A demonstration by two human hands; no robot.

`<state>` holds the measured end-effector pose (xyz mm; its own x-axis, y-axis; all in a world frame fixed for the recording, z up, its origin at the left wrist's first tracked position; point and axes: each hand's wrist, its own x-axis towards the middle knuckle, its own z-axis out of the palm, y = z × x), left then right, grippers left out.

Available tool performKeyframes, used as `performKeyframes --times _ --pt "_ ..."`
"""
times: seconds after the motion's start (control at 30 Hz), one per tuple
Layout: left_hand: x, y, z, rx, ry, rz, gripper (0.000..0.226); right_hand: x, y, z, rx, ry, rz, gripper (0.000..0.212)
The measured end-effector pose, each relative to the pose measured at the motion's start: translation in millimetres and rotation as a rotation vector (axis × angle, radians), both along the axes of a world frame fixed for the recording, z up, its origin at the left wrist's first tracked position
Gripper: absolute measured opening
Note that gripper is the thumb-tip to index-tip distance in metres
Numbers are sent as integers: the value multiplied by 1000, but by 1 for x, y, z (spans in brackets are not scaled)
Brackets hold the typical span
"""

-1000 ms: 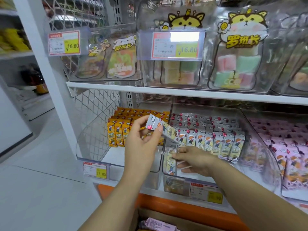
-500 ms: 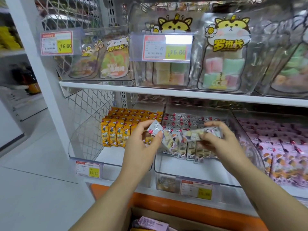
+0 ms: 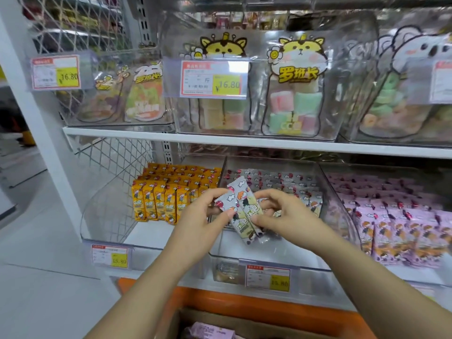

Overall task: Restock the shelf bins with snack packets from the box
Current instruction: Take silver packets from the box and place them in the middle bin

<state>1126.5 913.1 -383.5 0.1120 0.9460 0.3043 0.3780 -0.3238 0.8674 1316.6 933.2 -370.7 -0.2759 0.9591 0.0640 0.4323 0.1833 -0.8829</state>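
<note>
We find both hands, left (image 3: 205,216) and right (image 3: 283,214), pinching grey-white foil snack packets (image 3: 241,209); we advise squaring them upright before seating them in the clear middle bin (image 3: 269,260).

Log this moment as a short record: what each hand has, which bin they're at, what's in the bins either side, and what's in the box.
left hand: pinches the grey packets
right hand: grips the same grey packets from the other side
where: in front of the middle bin, which holds matching packets in rows
left bin: yellow packets, standing in rows
right bin: pink packets
box: at the bottom edge of view, a pink pack inside
</note>
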Motion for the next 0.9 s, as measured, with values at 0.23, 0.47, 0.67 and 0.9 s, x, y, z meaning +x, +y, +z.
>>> performKeyframes --times 0.23,0.47,0.67,0.9 --pt "2 1 0 -6 -25 -70 34 -3 7 4 37 -68 103 43" --pt "-6 11 -6 61 99 5 31 -16 26 -6 113 -113 82 33" --pt "-19 22 -16 103 176 76 31 -26 47 -27 117 -174 -15 39" --pt "-28 29 -27 33 104 116 23 -38 73 -47 249 -570 -40 47"
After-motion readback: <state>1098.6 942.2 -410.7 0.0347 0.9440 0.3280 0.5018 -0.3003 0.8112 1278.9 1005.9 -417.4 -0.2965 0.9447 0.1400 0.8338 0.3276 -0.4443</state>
